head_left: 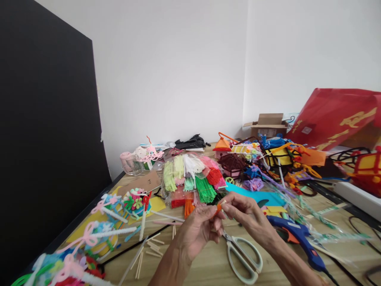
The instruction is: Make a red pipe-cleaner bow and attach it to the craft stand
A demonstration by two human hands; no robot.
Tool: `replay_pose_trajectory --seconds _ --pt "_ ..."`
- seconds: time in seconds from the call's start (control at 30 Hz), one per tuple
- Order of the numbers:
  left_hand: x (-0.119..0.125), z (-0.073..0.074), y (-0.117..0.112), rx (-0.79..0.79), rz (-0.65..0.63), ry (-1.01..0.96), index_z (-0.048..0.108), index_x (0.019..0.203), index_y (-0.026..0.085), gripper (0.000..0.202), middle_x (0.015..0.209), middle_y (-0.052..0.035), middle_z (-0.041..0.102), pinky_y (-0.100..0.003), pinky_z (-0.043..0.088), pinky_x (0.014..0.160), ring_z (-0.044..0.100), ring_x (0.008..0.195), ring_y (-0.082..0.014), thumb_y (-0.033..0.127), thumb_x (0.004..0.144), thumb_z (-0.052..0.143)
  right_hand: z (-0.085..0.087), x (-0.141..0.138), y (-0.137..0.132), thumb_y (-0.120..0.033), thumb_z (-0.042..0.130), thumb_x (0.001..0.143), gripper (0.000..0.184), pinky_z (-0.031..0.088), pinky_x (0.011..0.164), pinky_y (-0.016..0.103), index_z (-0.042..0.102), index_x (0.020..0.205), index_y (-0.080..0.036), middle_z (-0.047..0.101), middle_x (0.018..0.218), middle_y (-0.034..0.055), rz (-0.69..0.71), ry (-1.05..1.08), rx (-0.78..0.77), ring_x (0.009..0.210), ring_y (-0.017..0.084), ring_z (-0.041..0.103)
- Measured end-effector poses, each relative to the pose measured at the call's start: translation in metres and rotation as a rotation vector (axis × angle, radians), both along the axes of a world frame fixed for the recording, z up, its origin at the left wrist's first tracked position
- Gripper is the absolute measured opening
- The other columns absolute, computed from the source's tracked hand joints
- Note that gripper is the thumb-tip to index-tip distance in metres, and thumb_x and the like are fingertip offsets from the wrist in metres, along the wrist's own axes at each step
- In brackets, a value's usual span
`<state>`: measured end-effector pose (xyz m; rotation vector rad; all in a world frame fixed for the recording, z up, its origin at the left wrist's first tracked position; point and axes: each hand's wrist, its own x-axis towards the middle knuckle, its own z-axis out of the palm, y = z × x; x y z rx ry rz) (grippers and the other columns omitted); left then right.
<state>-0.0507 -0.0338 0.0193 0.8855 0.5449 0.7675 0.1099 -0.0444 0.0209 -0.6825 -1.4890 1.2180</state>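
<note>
My left hand [204, 224] is closed, palm up, its thumb and fingers pinching a small orange piece [219, 207] that looks like pipe cleaner. My right hand [245, 210] meets it from the right, finger and thumb pressed together at a small pale bit [224, 202] beside the orange piece. What exactly this pale bit is stays too small to tell. Under my hands lie scissors with pale handles [244, 258], their blades partly hidden. A blue glue gun [297, 234] rests to the right of my right wrist.
Bundles of coloured pipe cleaners [190, 178] lie ahead. Short wooden sticks [154, 246] are scattered left of my left forearm. Fuzzy flower crafts [101, 234] line the left side. Finished lanterns [233, 165], a cardboard box [269, 126] and a red bag [339, 117] stand at the back right.
</note>
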Motion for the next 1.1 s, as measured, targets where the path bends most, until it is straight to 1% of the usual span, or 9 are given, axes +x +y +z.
replay_pose_trajectory --seconds 0.13,0.3,0.4,0.47,0.63,0.77,0.9,1.0,1.1 --pt "0.005 0.004 -0.004 0.274 0.205 0.173 0.064 0.066 0.013 0.036 0.049 0.0021 0.048 -0.019 0.035 0.043 0.045 0.046 -0.009 0.047 0.077 0.06 0.003 -0.004 -0.002 -0.039 0.053 0.088 0.024 0.041 0.057 0.027 0.055 0.074 -0.019 0.058 0.064 -0.0002 0.003 0.049 0.011 0.059 0.015 0.055" --pt "0.009 0.003 -0.01 1.01 0.64 0.706 0.066 0.069 0.015 0.035 0.061 -0.0037 0.058 -0.027 0.041 0.061 0.054 0.06 -0.0157 0.035 0.088 0.046 -0.004 -0.009 -0.001 -0.041 0.056 0.086 0.029 0.026 0.046 0.022 0.052 0.068 -0.019 0.046 0.058 -0.005 -0.135 0.033 -0.006 0.048 0.008 0.033" --pt "0.01 -0.004 -0.009 1.325 0.867 0.841 0.069 0.081 0.016 0.027 0.068 -0.0079 0.064 -0.03 0.041 0.067 0.057 0.069 -0.0196 0.029 0.088 0.047 -0.011 -0.01 0.001 -0.044 0.056 0.085 0.03 0.018 0.044 0.023 0.05 0.068 -0.019 0.039 0.056 -0.0072 -0.142 0.075 -0.054 0.046 0.007 0.023" --pt "0.009 -0.004 -0.006 1.27 0.834 0.817 0.07 0.079 0.016 0.03 0.069 -0.0082 0.064 -0.031 0.042 0.067 0.057 0.07 -0.0201 0.033 0.088 0.047 -0.012 -0.009 0.002 -0.044 0.057 0.085 0.031 0.017 0.044 0.023 0.05 0.068 -0.019 0.038 0.055 -0.0074 -0.146 0.085 -0.059 0.046 0.007 0.023" --pt "0.002 0.009 0.002 0.468 0.301 0.399 0.067 0.072 0.012 0.061 0.058 -0.0048 0.061 -0.025 0.042 0.052 0.055 0.052 -0.015 0.06 0.086 0.033 0.0 -0.002 -0.001 -0.039 0.055 0.087 0.026 0.028 0.049 0.023 0.055 0.069 -0.019 0.053 0.06 -0.0029 -0.087 0.036 0.02 0.052 0.01 0.041" --pt "-0.002 0.011 0.007 0.168 0.015 0.204 0.067 0.069 0.009 0.055 0.051 -0.0037 0.058 -0.022 0.042 0.047 0.054 0.045 -0.0119 0.062 0.077 0.05 0.006 0.003 -0.002 -0.037 0.054 0.088 0.022 0.035 0.054 0.025 0.057 0.074 -0.02 0.058 0.061 -0.0015 -0.039 0.005 0.028 0.055 0.013 0.049" --pt "0.001 0.007 0.006 0.129 -0.069 0.117 0.066 0.068 0.011 0.041 0.046 0.0 0.053 -0.02 0.04 0.044 0.05 0.042 -0.01 0.051 0.071 0.063 0.005 0.006 -0.001 -0.035 0.056 0.087 0.021 0.035 0.056 0.025 0.06 0.075 -0.018 0.057 0.064 -0.001 -0.041 -0.033 0.035 0.059 0.013 0.05" --pt "0.005 0.009 0.002 0.25 0.066 0.158 0.065 0.066 0.012 0.038 0.046 0.0013 0.051 -0.02 0.039 0.045 0.046 0.043 -0.0092 0.049 0.074 0.061 0.005 0.005 -0.001 -0.035 0.054 0.088 0.025 0.035 0.056 0.025 0.058 0.071 -0.018 0.055 0.063 -0.0012 -0.029 -0.01 0.045 0.058 0.012 0.048" --pt "0.007 0.015 -0.004 0.571 0.259 0.402 0.064 0.064 0.013 0.039 0.049 0.0007 0.051 -0.022 0.039 0.051 0.047 0.048 -0.0104 0.045 0.083 0.052 0.004 0.002 -0.001 -0.035 0.055 0.088 0.027 0.029 0.051 0.023 0.054 0.068 -0.018 0.052 0.061 -0.0029 -0.064 0.023 0.057 0.053 0.01 0.042"
